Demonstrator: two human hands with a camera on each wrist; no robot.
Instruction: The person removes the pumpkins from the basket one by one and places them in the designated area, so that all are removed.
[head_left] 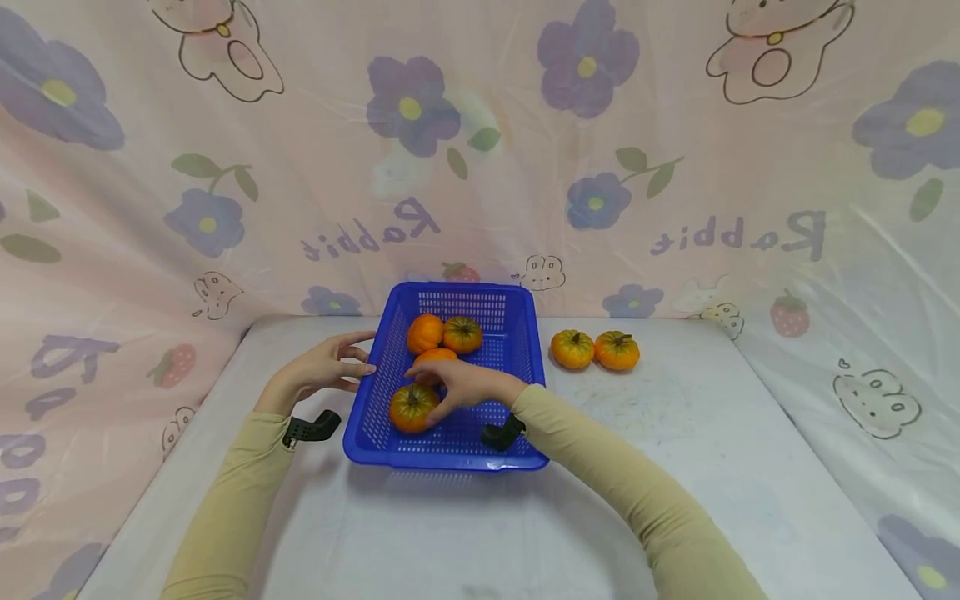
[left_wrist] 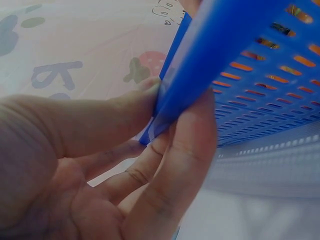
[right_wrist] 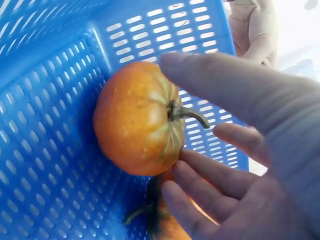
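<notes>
A blue perforated plastic basket [head_left: 517, 321] holds several small orange pumpkins. My left hand [head_left: 324, 367] pinches the basket's left rim between thumb and fingers, clearly seen in the left wrist view. Inside the basket, my right hand [head_left: 471, 387] is spread beside the front pumpkin [head_left: 412, 408]. In the right wrist view, its thumb and fingertips lie at opposite edges of this pumpkin [right_wrist: 135, 120], whose curved stem points toward the palm. Another pumpkin [head_left: 437, 356] is partly hidden behind the right hand. An orange pumpkin [head_left: 425, 334] and a greenish-orange pumpkin [head_left: 462, 335] sit at the back.
To the right of the basket, two more pumpkins, a yellow-orange one [head_left: 572, 349] and an orange one [head_left: 617, 351], stand side by side on the white table [head_left: 675, 467]. A patterned curtain [head_left: 480, 183] hangs behind and along both sides.
</notes>
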